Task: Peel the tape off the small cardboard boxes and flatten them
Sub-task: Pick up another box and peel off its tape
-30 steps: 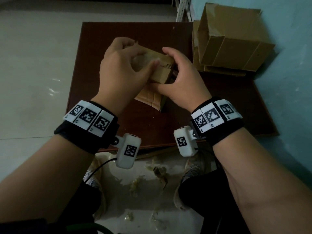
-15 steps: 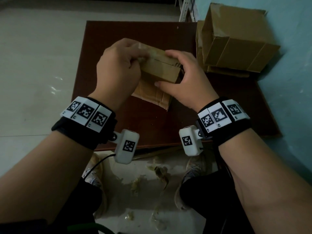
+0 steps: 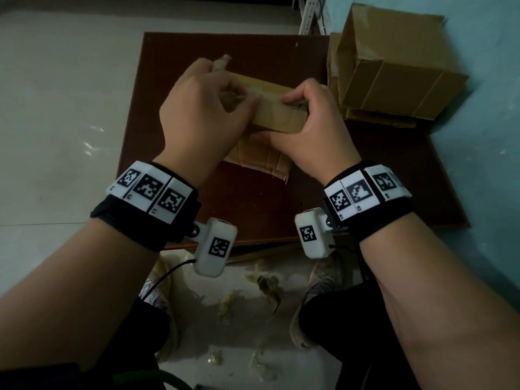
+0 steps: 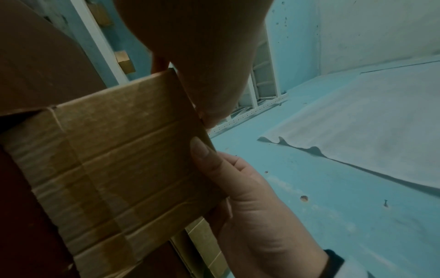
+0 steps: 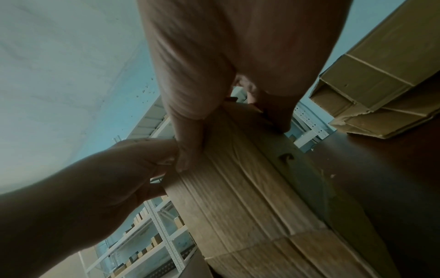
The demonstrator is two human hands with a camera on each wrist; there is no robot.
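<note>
Fingers of both hands curl round the small cardboard box, held above the brown board. Left hand grips its nine o'clock end, also bunching peeled tape; right hand clamps the three o'clock end. Best brace firmly, then peel low along the seam.

Right hand gripping the small cardboard box, left hand pinching its edge, dark table beneath, shelving behind.
</note>
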